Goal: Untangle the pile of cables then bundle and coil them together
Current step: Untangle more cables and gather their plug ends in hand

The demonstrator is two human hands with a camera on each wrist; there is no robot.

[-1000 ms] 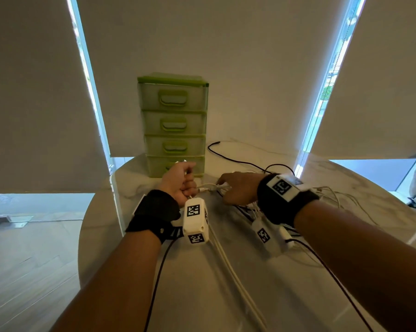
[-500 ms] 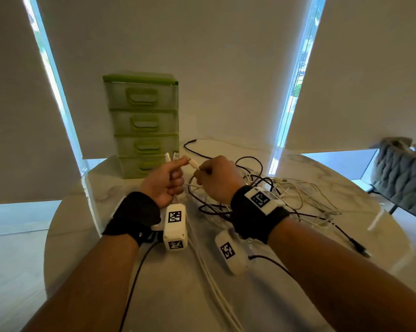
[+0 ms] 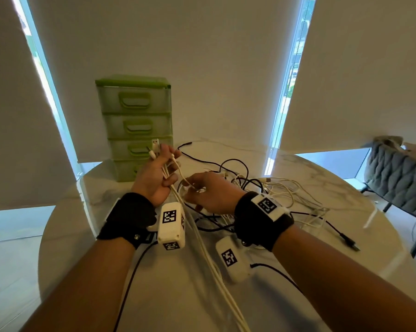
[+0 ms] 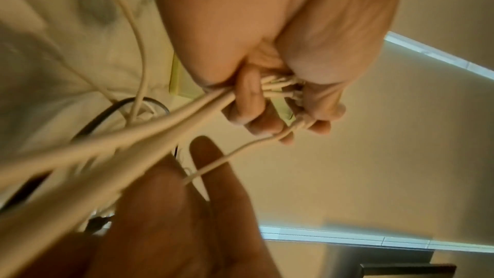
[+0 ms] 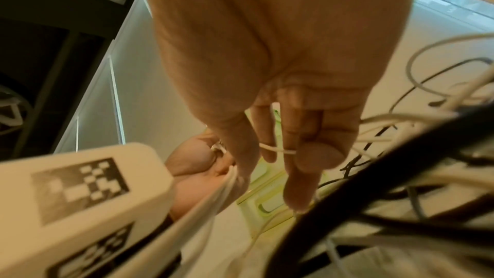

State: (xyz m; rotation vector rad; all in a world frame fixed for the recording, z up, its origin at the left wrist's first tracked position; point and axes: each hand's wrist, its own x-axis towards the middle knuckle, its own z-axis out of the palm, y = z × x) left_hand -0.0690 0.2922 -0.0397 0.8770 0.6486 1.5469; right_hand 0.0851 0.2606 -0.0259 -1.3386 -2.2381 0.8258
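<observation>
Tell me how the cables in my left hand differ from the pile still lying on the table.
The white cables gripped by the left hand are gathered side by side and lifted, plug ends sticking up; the tangled pile sprawls in loose loops on the table. The held ones are all white; the pile mixes black and white. Both share one thin white strand, which the right hand pinches.

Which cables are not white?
The black cables in the pile on the table; the cables the left hand grips are all white.
</observation>
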